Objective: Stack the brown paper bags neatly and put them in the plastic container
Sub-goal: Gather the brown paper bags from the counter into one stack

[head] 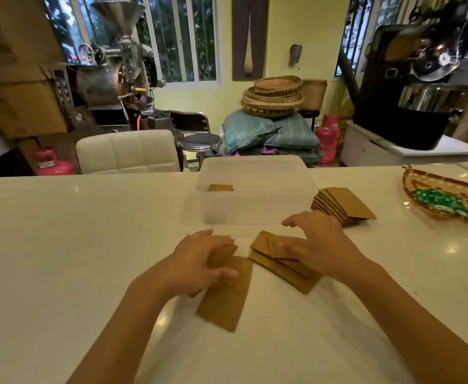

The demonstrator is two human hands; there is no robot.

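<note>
Counting early progress, we log one bag bundle (220, 187) inside the plastic container (255, 206), three heaps on the worktop (61, 231): left hand (199, 261) curled over one (224, 295), right hand (318, 245) spread on another (282, 261), a fanned pile (343, 203) untouched.

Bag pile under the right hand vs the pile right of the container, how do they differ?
The pile under the right hand is loose: the near bags lie skewed at differing angles. The far bags are fanned in even, overlapping steps, all angled alike. The near bags are being touched; the far bags lie untouched beside the plastic container. The far pile looks to hold more bags. Both are flat brown paper bags on the white table, outside the container.
</note>
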